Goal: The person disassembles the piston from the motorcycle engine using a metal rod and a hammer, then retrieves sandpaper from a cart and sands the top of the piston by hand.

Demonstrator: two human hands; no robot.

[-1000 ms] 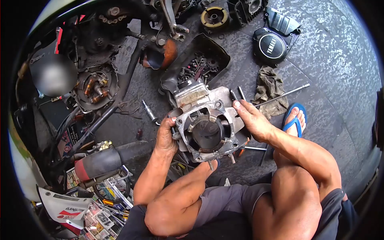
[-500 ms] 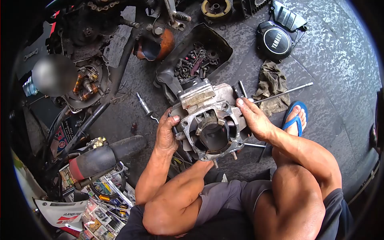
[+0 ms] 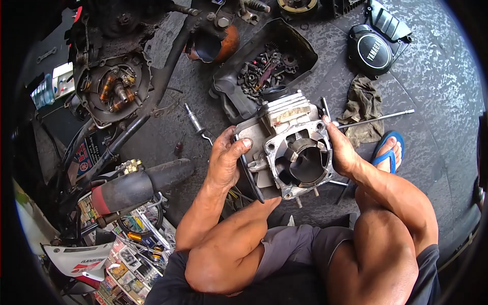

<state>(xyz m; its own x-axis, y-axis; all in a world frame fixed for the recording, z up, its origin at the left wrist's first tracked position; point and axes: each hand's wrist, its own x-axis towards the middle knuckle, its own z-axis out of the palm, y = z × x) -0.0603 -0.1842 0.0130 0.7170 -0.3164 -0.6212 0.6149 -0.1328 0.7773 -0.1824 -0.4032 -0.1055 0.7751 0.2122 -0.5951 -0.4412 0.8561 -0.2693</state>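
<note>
A grey metal engine cylinder is held up over my lap, its round bore and flat flange facing me. My left hand grips the edge of its fins, thumb on the near side. On the opposite side my right hand clasps the casting, with the thumb near the upper corner of the flange. Studs stick out below the flange. Fingers of both hands are partly hidden behind the cylinder. Just beyond it lies a black plastic tray with bolts and small parts inside.
A rag and a long-shafted tool lie to the right, below a YAMAHA engine cover. At left stands an opened engine in a frame. A socket tool and tools on newspaper lie nearby.
Both hands have turned the cylinder, so more of its finned left side shows. The cylinder sits farther right in view. The whole scene has shifted right as the camera moved.
</note>
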